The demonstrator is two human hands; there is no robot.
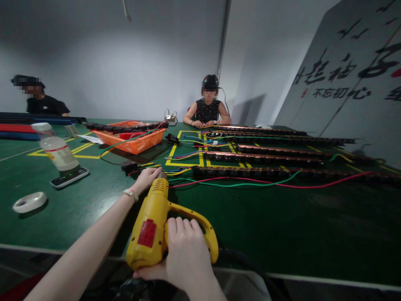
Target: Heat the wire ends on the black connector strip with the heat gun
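My right hand [189, 251] is wrapped round the handle of a yellow heat gun [152, 225], which has a red label on its body. The gun's nozzle [162, 175] points away from me, close to my left hand. My left hand [146, 179] has its fingers closed on a bundle of thin coloured wires [178, 171]; part of the grip is hidden behind the gun. Just left of those fingers lies a black connector [130, 167]. To the right, the wires run into a long black wrapped strip [238, 172]. Loose red and green wires [219, 180] lie along its near side.
Several more dark strips [266, 158] lie across the green table [282, 234]. An orange basket [134, 145] holds another strip. On the left are a bottle [58, 148], a phone [69, 177] and a white oval object [29, 202]. Two people [209, 109] sit beyond the table.
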